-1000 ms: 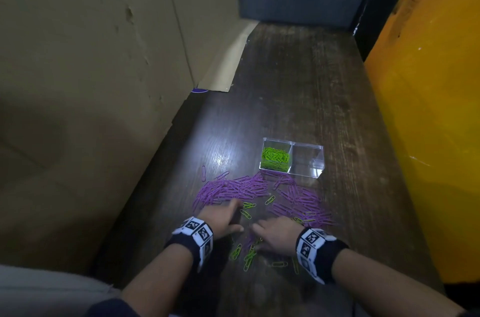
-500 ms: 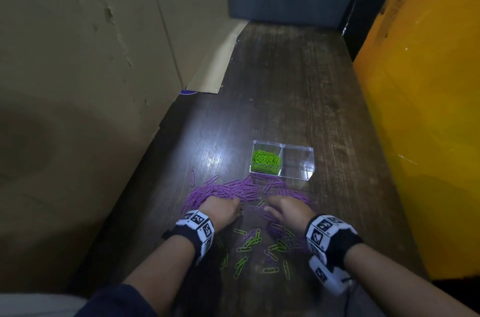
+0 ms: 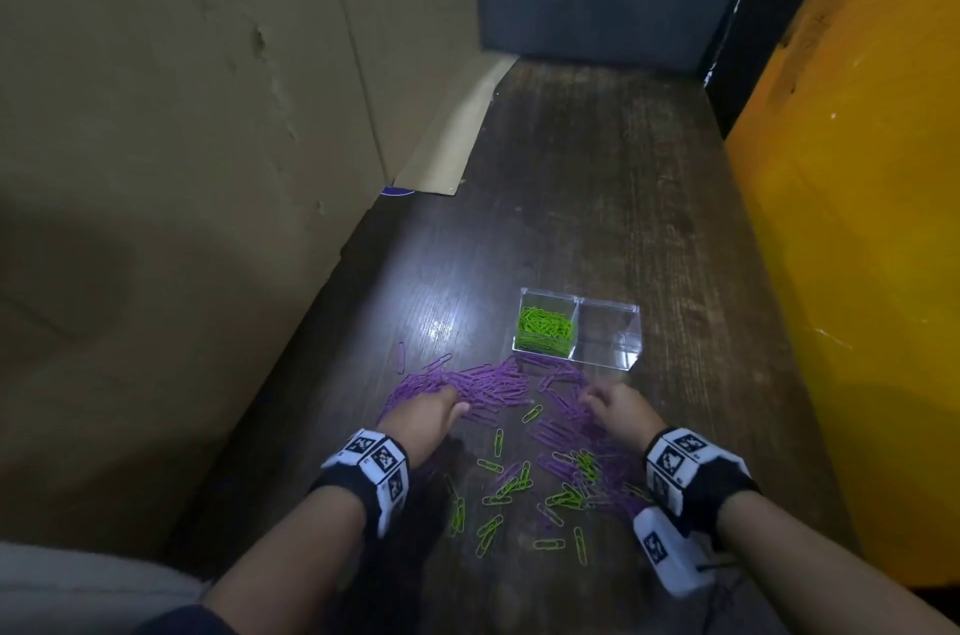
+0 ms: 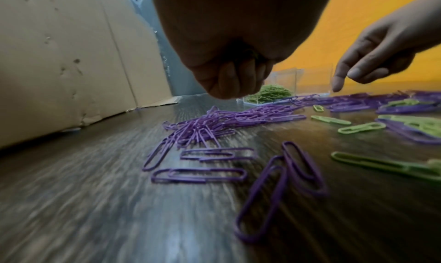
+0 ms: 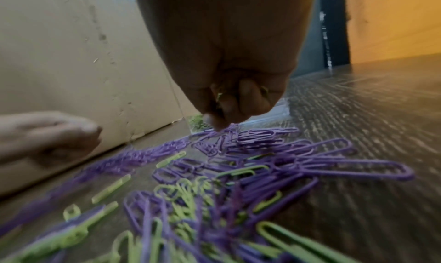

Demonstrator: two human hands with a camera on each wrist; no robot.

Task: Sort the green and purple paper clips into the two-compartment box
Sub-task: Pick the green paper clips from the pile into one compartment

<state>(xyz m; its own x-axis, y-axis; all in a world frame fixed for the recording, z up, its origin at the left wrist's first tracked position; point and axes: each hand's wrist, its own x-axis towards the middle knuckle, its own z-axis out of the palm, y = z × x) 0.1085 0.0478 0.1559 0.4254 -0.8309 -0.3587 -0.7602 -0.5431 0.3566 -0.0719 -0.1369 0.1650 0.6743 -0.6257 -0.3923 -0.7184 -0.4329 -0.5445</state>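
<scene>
1. Our left hand is curled at the near edge of the purple clips; whether it grips any, we cannot tell.
2. Between our hands, loose green clips lie on the counter, unsorted.
3. Our right hand, fingers curled, pinches clips off the pile.
4. Beyond the hands, the box holds green clips on the left; its right compartment looks empty. We judge purple sorting barely begun.

Left hand fingertips curled under — contents hidden; near purple clips blurred.
</scene>
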